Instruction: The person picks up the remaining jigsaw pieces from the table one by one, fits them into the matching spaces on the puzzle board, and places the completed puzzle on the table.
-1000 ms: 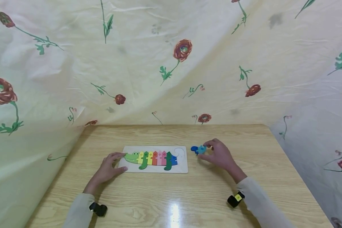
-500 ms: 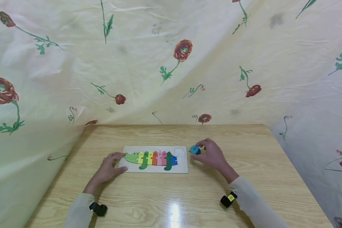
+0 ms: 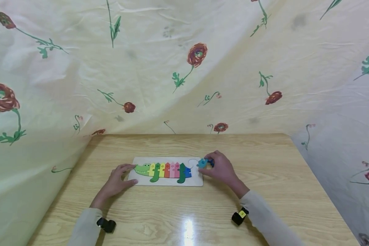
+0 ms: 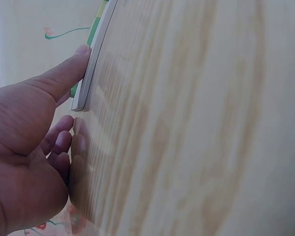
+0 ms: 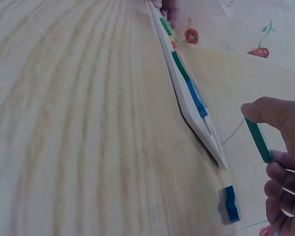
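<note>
My right hand (image 3: 222, 169) pinches a light blue puzzle piece (image 3: 202, 163) between thumb and fingertips, over the right end of a white puzzle board (image 3: 166, 183). In the right wrist view that puzzle piece (image 5: 259, 140) looks teal and is raised off the table. A dark blue puzzle piece (image 5: 231, 204) lies on the table just beyond the board's right end, partly behind the right fingers in the head view. Coloured pieces (image 3: 167, 171) form a crocodile on the board, with an outlined curl at its right. My left hand (image 3: 118, 181) rests thumb and fingers on the board's left end.
The wooden table (image 3: 160, 215) spreads around the board. Floral cloth (image 3: 156, 68) hangs behind it and at both sides. Each wrist wears a small black camera, the left camera (image 3: 106, 225) and the right camera (image 3: 240, 217).
My right hand has moved left with the light blue piece, passing over the dark blue piece and reaching the board's right edge. The left hand and the board have stayed in place.
</note>
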Tool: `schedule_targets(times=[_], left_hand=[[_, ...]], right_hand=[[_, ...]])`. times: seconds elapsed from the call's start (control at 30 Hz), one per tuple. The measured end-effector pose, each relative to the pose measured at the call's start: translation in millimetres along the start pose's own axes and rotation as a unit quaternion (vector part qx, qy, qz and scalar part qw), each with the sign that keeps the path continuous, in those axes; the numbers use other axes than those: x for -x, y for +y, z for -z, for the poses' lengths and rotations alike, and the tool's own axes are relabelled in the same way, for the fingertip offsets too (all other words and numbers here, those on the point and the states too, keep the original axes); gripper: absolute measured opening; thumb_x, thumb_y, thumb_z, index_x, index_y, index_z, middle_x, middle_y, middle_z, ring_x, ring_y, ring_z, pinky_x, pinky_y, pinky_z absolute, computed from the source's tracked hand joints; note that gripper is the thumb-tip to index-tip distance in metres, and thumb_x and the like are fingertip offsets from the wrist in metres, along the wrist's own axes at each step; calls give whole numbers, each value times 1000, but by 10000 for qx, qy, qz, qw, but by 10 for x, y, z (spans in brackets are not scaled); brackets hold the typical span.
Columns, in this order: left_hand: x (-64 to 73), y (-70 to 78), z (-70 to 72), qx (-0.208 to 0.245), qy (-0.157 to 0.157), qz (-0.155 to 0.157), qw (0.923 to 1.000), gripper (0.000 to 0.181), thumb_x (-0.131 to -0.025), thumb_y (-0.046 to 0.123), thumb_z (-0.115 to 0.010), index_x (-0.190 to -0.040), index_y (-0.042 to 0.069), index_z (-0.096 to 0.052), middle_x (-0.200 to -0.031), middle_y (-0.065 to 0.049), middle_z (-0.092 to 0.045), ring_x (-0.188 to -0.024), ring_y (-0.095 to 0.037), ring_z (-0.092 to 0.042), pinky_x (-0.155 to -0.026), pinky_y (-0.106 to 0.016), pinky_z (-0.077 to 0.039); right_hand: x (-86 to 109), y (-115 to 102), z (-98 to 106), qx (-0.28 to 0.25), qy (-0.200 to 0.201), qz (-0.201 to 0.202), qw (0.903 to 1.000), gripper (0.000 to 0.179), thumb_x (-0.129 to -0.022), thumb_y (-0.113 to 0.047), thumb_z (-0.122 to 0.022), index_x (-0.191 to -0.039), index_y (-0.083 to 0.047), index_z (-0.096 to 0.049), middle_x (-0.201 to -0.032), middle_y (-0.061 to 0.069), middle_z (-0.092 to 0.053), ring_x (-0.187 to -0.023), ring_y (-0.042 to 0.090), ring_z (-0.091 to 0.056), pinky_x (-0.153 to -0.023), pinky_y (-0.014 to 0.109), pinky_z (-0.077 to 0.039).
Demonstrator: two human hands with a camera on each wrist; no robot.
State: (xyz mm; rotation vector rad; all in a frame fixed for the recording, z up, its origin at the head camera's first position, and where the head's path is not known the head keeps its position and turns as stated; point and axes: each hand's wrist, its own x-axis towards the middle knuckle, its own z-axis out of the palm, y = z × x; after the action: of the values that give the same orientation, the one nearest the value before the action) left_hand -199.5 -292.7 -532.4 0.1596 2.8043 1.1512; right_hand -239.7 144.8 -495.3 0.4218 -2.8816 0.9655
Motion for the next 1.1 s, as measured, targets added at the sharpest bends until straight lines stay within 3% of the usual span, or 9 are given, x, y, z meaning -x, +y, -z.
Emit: schedule_targets(times=[0.23, 0.53, 0.77, 1.1], left_hand=[[-5, -23, -6, 37, 24, -55, 10000, 69, -88, 33, -82, -148, 13, -54, -155, -24, -38, -134, -45, -33, -107, -69, -32], [9, 17, -8, 30, -5, 40, 10000, 68, -89, 33, -81, -148, 13, -54, -155, -23, -38, -135, -45, -33, -107, -69, -32], [19, 31, -10, 24, -48, 114, 9999, 69, -89, 33, -81, -149, 13, -53, -156, -23, -36, -136, -46, -32, -108, -69, -32], [20, 30, -14, 11, 12, 95, 10000, 68, -89, 32, -81, -149, 13, -53, -157, -23, -36, -136, -45, -32, -108, -69, -32]], right_hand=[[-14, -19, -108, -89, 45, 80, 9999, 54, -74, -38, -92, -110, -3, -71, -105, 6, -63, -94, 22, -58, -85, 40, -54], [-28, -55, -238, -138, -96, -149, 9997, 56, -73, -39, -93, -112, -5, -71, -106, 4, -63, -95, 21, -58, -88, 39, -54], [-17, -79, -299, -54, -211, -363, 9991, 55, -73, -41, -93, -111, -7, -72, -102, 2, -61, -90, 18, -55, -82, 36, -52], [-10, -107, -321, 123, -268, -288, 9991, 54, -73, -40, -93, -109, -6, -73, -98, 1, -61, -85, 17, -53, -77, 32, -50]])
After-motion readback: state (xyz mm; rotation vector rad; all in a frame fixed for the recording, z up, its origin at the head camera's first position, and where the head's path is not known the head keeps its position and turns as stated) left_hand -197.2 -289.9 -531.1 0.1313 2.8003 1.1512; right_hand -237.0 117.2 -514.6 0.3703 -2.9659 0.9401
